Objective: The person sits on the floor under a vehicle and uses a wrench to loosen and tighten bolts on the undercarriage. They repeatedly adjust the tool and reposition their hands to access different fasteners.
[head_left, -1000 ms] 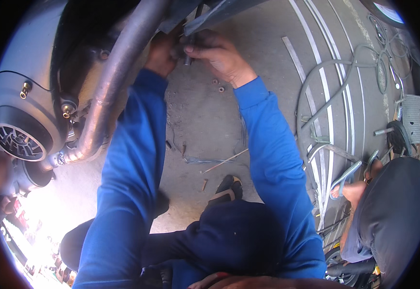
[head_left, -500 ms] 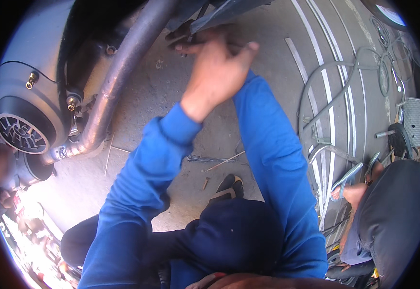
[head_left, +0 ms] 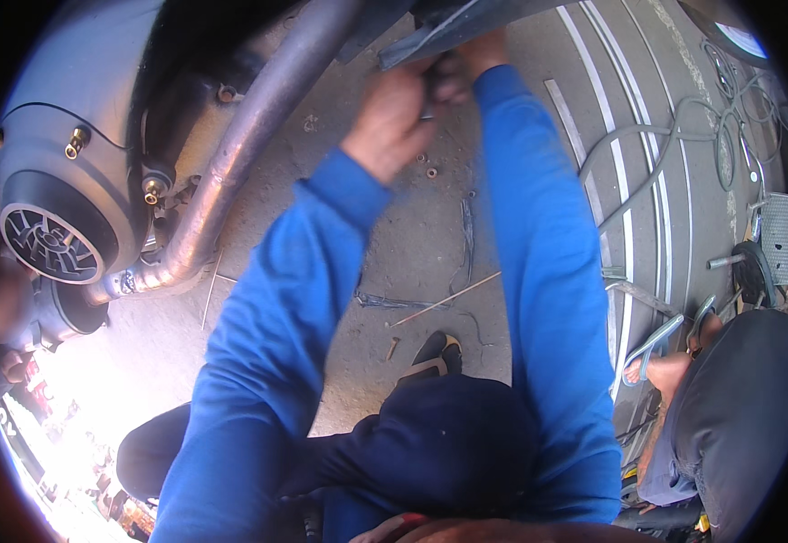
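Both arms, in blue sleeves, reach forward under a dark panel of a motorbike. My left hand is just below the panel's edge. Blurred fingers are bent around a small dark thing that I cannot make out. Close by on the right, my right hand is mostly hidden behind the panel; only the part near the wrist shows plainly. A bare metal exhaust pipe slants down to the left of my left hand. Small ring-shaped pieces, such as a nut, lie on the floor beneath.
A round engine cover stands at the left. On the concrete floor lie a bolt, a thin stick and dark plastic strips. At the right are a grey hose, white metal strips and another person's leg.
My left hand has drawn slightly down from the panel, and its fingers have bent in. My right arm has moved forward and right. The view has shifted slightly.
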`<state>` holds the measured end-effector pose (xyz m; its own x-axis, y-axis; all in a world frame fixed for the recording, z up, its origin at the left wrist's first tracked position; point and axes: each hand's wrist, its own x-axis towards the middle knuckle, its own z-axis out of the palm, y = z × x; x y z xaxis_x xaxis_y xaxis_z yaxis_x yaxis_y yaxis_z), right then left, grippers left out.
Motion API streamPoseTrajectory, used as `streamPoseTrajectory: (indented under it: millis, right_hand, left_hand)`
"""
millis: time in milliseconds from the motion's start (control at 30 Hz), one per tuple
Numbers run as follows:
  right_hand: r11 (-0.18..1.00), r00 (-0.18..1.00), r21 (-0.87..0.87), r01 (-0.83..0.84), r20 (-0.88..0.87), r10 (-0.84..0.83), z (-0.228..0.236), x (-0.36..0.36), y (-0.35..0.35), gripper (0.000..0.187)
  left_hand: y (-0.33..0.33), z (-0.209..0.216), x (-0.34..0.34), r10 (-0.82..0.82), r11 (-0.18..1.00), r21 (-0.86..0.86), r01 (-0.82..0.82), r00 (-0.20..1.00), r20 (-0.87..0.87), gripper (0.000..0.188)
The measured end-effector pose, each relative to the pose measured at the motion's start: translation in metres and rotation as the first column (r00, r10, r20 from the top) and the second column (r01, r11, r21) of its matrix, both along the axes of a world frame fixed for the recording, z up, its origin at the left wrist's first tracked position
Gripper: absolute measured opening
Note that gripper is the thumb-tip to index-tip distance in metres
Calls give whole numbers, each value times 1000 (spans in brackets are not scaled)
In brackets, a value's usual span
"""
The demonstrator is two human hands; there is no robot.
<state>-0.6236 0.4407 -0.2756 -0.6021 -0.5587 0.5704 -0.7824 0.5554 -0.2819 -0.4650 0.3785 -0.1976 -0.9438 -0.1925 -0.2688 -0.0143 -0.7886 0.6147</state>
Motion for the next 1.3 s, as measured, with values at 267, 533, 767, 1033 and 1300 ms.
streamPoseTrajectory:
  millis: [267,533,767,1033,1300]
  right_hand:
    - [948,697,208,-243,717,21,168,48,78,33]
    - [744,-232,-668,-4,724,649,88,128,23,42]
    - [574,124,-804,-153,561,819,29,143,-25,34]
    - [940,921,-335,60,381,77,-58,56,-39,26]
    - [983,973,180,-27,231,-16,85,-13,65,56]
  left_hand:
    - [-62,-72,-10,242,-239,-968,-76,961,-135,35]
    - [-85,-73,-33,-40,518,-856,0,999,-25,39]
    - [-109,-8,15,194,419,-904,88,963,184,41]
    - [-36,-13,-10,239,518,-850,-94,970,39,26]
    - [-41,-20,-14,129,523,-850,-65,992,3,32]
